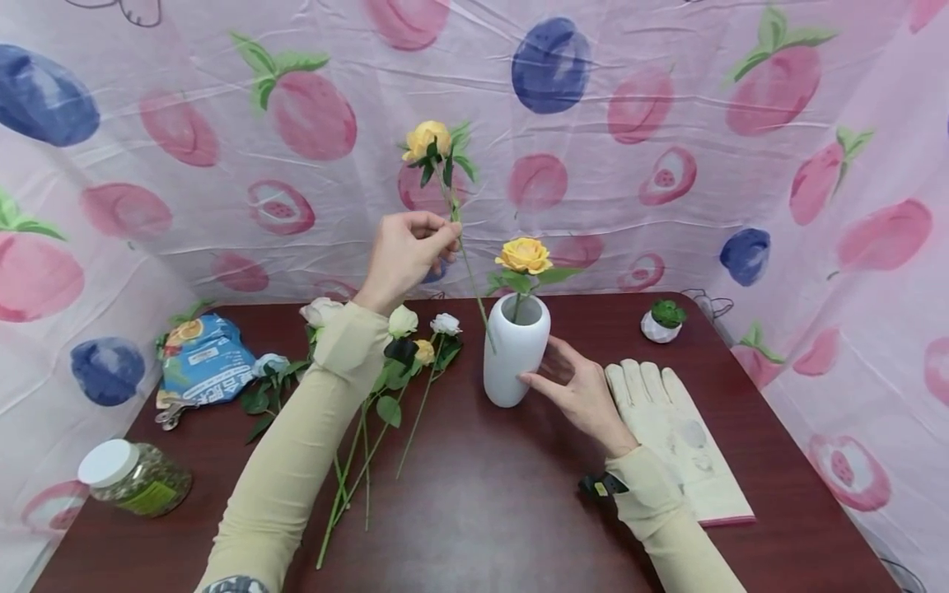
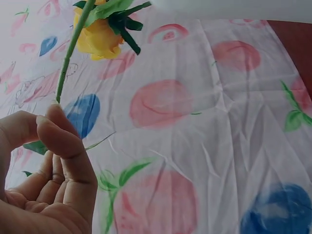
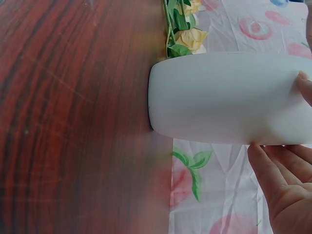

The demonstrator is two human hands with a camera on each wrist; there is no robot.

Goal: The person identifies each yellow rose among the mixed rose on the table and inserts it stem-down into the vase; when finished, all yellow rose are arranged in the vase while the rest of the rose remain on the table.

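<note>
My left hand [image 1: 411, 251] pinches the thin green stem of a yellow rose [image 1: 427, 142] between thumb and fingertips. The bloom points up, and the stem's lower end slants down in front of the white vase [image 1: 511, 354]. In the left wrist view the yellow rose [image 2: 100, 39] appears above the left hand [image 2: 58, 165]. A second yellow rose [image 1: 525, 256] stands in the vase, which is upright on the table. My right hand [image 1: 582, 395] holds the vase's right side, thumb in front and fingers behind; the right wrist view shows the right hand [image 3: 287, 180] touching the vase [image 3: 224, 97] from two sides.
White and yellow roses [image 1: 403, 321] lie left of the vase, partly behind the left sleeve. A blue packet [image 1: 208, 358], metal clip [image 1: 170, 414] and lidded jar [image 1: 137, 478] are at the left. White gloves [image 1: 682, 436] and a small potted plant [image 1: 662, 319] are at the right.
</note>
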